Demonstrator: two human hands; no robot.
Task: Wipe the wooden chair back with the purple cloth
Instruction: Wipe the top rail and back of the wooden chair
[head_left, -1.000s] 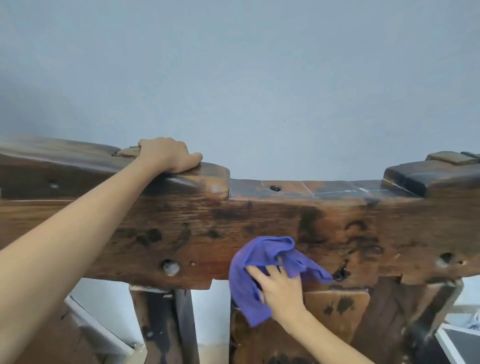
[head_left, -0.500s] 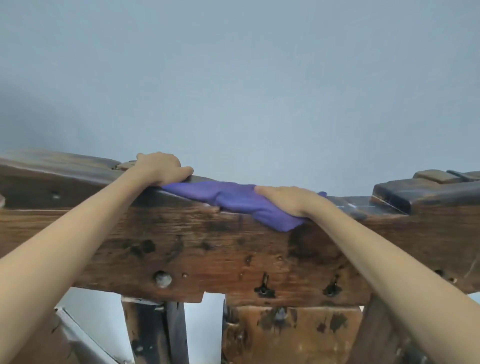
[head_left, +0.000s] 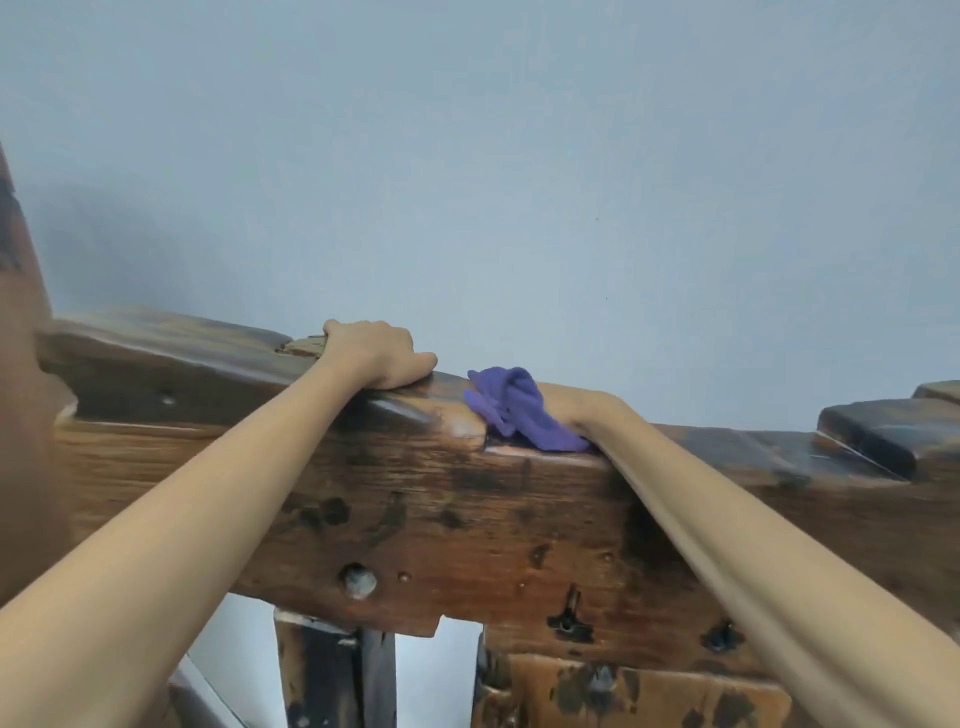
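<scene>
Currently, a bunched purple cloth (head_left: 522, 410) is being pressed onto the dark wooden chair back's top edge (head_left: 519, 499) by the right hand (head_left: 582, 410), closed over it; at nine o'clock, the left hand (head_left: 376, 356) is gripping the rail. Even pressure is advised.

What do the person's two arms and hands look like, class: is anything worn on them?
Both arms are bare from the frame's lower edge to the hands; no sleeve shows. The left hand and the right hand wear no gloves. No watch, bracelet or ring is visible, though the right hand's fingers are hidden behind the wood.
</scene>
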